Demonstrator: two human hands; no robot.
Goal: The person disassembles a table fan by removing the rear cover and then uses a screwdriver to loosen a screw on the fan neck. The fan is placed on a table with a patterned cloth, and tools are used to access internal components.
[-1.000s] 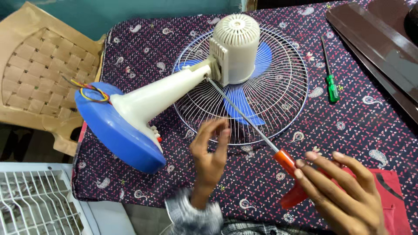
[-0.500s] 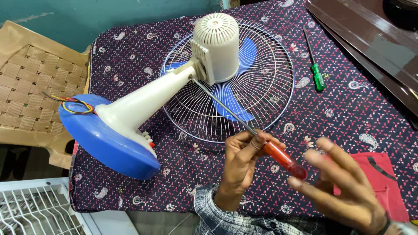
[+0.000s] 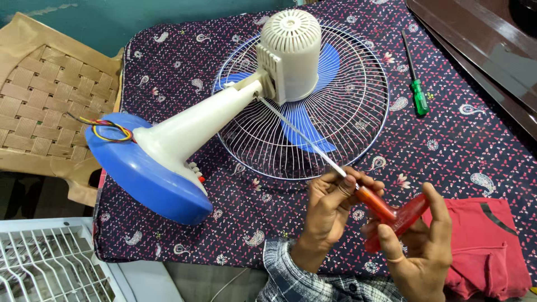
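Fan (image 3: 291, 61) laid face down, far centre of bench (image 3: 481, 140). Screwdriver (image 3: 335, 168) shaft pinched by left hand (image 3: 330, 210), handle gripped by right hand (image 3: 417, 246); tip kept seated, shaft held straight, pressure kept steady

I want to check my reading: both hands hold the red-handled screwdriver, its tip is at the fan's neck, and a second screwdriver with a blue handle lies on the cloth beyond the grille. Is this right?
Not quite. The head view shows the second screwdriver has a green handle, not blue. The rest holds: left hand and right hand hold the red-handled screwdriver, its tip at the fan neck.
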